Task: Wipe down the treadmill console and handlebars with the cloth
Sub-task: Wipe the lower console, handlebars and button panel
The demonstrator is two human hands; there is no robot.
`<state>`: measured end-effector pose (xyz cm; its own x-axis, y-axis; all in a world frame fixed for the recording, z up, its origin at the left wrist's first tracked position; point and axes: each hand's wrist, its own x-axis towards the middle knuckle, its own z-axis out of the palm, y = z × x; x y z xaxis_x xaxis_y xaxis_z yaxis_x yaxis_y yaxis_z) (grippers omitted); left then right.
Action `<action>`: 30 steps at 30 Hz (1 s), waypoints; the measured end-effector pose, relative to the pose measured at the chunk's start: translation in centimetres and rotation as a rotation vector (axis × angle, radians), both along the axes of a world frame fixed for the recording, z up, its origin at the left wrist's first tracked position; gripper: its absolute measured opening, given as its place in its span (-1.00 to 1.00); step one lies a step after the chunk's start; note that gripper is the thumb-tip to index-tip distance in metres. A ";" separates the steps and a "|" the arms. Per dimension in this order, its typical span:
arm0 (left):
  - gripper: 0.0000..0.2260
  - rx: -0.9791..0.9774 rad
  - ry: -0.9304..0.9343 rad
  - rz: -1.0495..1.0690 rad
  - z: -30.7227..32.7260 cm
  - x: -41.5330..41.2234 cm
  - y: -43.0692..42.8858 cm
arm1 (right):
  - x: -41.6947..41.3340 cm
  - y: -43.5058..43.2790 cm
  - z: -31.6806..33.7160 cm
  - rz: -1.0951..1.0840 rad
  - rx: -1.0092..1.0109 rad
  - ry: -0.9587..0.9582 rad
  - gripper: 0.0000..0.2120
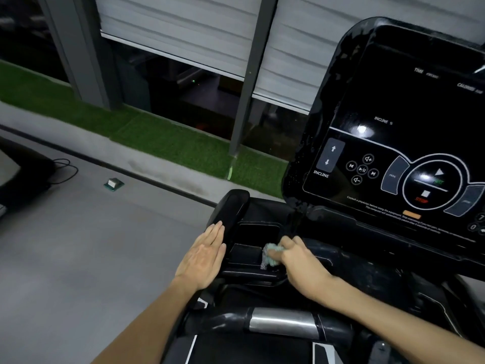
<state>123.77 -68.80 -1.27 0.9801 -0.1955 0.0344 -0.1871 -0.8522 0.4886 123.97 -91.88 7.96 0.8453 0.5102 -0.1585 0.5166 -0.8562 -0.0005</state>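
Closest in, two bare forearms reach forward over the front handlebar (282, 323), a black bar with a brushed silver plate in its middle that runs across the bottom of the view. Just past it is a shallow black tray recess (246, 254) in the treadmill's deck, below the console (409, 132).

The right hand (299, 264) is down at the right side of that recess with its grip closed. Its fingers curl over a bunched pale green cloth (271, 254) and press it against the recess's inner edge. Only a small wad of the cloth shows past the knuckles, and the thumb is hidden.

The left hand (203, 254) has an open grip: fingers straight and held together, palm down, holding nothing. Its fingertips lie against the base of a black upright side handle (231, 208) at the left edge of the recess; whether the palm bears on the treadmill's rim cannot be told.

The console is a glossy black panel tilted up at the right, its display dark, printed with INCLINE arrows, a cluster of media buttons and a round start and stop dial. Pale specks glint along its left bezel.

At the left, a small green-and-white box (114, 183) and a looped black cable (65, 170) lie on the grey floor (78, 245), with a strip of green turf (162, 137) along the window beyond
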 end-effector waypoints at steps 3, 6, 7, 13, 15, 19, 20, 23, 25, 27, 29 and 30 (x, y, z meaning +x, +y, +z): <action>-0.22 0.000 -0.002 -0.002 -0.1 0.0 0.0 | -1.9 -0.8 -0.1 0.040 0.092 0.080 -0.46; -0.23 -0.008 0.001 0.001 -0.3 0.1 0.0 | -1.8 0.9 0.0 0.111 0.100 0.148 -0.53; -0.23 -0.006 0.001 -0.001 -0.3 0.1 0.0 | -1.6 1.9 -0.1 0.124 0.104 0.169 -0.56; -0.08 -0.037 0.002 -0.028 -0.4 0.1 0.4 | -1.6 7.0 -0.8 0.342 0.037 0.171 -0.67; -0.21 -0.078 0.007 -0.015 -0.4 0.1 0.4 | -1.3 6.4 -0.2 0.340 0.028 0.160 -0.68; -0.34 -0.081 0.011 0.002 -0.4 0.1 0.3 | -1.0 1.0 0.9 0.361 -0.053 0.119 -0.60; -0.31 -0.078 0.000 -0.001 -0.5 0.1 0.3 | -1.0 -0.6 1.2 0.368 -0.073 0.133 -0.58; -0.24 -0.061 -0.017 0.003 -0.6 0.1 0.2 | -0.6 -4.5 1.5 0.304 -0.116 0.114 -0.59; -0.23 -0.055 -0.023 0.001 -0.7 0.1 0.2 | -0.6 -5.6 1.8 0.225 -0.123 0.055 -0.55; -0.23 -0.043 -0.023 0.002 -0.9 0.3 0.2 | -0.3 -5.4 2.0 0.177 -0.131 -0.019 -0.49; -0.25 -0.042 -0.028 -0.002 -1.1 0.3 0.3 | 0.4 -4.2 2.0 0.141 -0.148 -0.051 -0.43; -0.29 -0.043 -0.031 -0.002 -1.0 0.2 0.3 | 0.9 -3.7 1.9 0.128 -0.147 -0.076 -0.42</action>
<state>124.00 -68.53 -2.28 0.9781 -0.1948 0.0727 -0.2039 -0.8302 0.5188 124.86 -95.53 9.88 0.7873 0.5905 -0.1771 0.6152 -0.7714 0.1626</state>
